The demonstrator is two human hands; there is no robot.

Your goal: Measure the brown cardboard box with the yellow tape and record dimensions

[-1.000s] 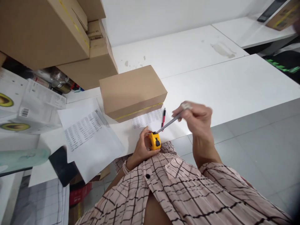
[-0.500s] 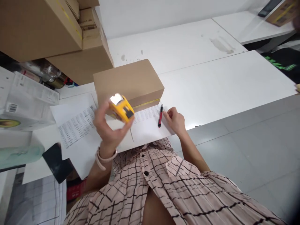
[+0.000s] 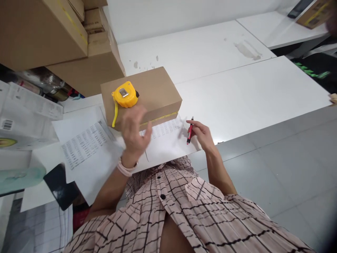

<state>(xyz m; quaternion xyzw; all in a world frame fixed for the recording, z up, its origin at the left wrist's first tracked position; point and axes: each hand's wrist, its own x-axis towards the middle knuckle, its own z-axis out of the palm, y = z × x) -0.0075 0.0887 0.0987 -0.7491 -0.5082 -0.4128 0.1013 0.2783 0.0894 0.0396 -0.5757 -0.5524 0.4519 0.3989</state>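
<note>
A yellow tape measure [image 3: 127, 95] with a yellow wrist strap rests on top of a brown cardboard box [image 3: 154, 84]. Just in front of it is my left hand [image 3: 134, 135], empty, its fingers apart and somewhat blurred. My right hand [image 3: 202, 134] pinches a red and black pen [image 3: 190, 131] between thumb and fingers, above the right side of a printed sheet [image 3: 165, 140]. Part of that sheet lies under the box. Another printed sheet [image 3: 84, 144] lies to the left of the box.
Large cardboard boxes [image 3: 86, 70] are stacked at the back left. A dark phone-like slab [image 3: 61, 186], a greenish bottle [image 3: 22, 178] and a white carton [image 3: 28, 116] stand or lie at the left. The white table [image 3: 223, 102] stretches right, its front edge above a tiled floor.
My left hand has put the tape measure on the box and let go of it. My right hand has picked up the pen from the sheet.
</note>
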